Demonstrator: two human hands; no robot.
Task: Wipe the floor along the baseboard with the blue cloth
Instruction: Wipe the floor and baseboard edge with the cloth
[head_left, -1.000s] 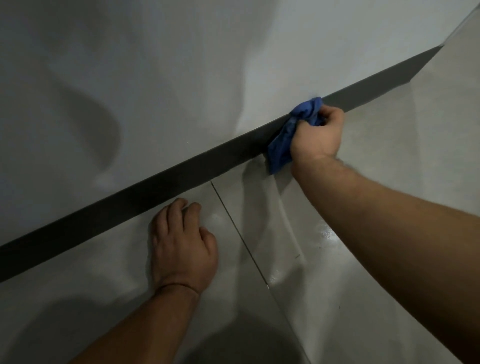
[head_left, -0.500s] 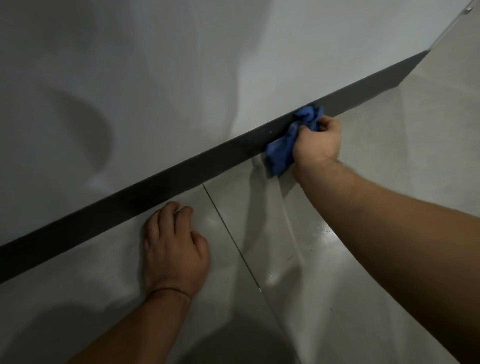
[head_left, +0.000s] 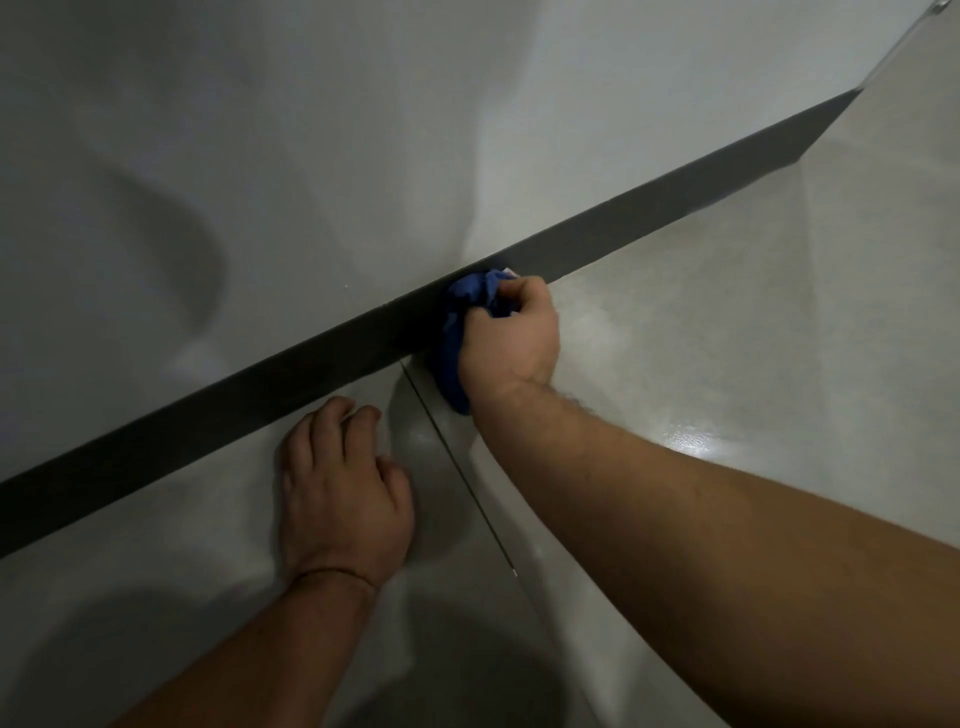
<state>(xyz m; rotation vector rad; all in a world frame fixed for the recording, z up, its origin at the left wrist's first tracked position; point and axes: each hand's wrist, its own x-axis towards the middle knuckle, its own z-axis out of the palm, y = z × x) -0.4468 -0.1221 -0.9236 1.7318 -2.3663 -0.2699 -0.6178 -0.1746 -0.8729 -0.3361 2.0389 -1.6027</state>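
My right hand (head_left: 511, 343) is closed around the bunched blue cloth (head_left: 454, 358) and presses it onto the glossy grey floor tile (head_left: 701, 322), right against the dark baseboard (head_left: 311, 364). The cloth sits just right of a tile joint (head_left: 457, 467). Part of the cloth is hidden under my fist. My left hand (head_left: 343, 488) rests palm down on the floor near the baseboard, left of the joint, fingers slightly curled and holding nothing.
A pale grey wall (head_left: 363, 130) rises above the baseboard, which runs diagonally from lower left to upper right. At the far upper right the baseboard ends at a corner (head_left: 831, 124). A bright reflection (head_left: 685, 441) lies on the floor by my right forearm.
My right hand has slid the cloth leftward along the baseboard, close to the tile joint. The left hand stays planted on the floor.
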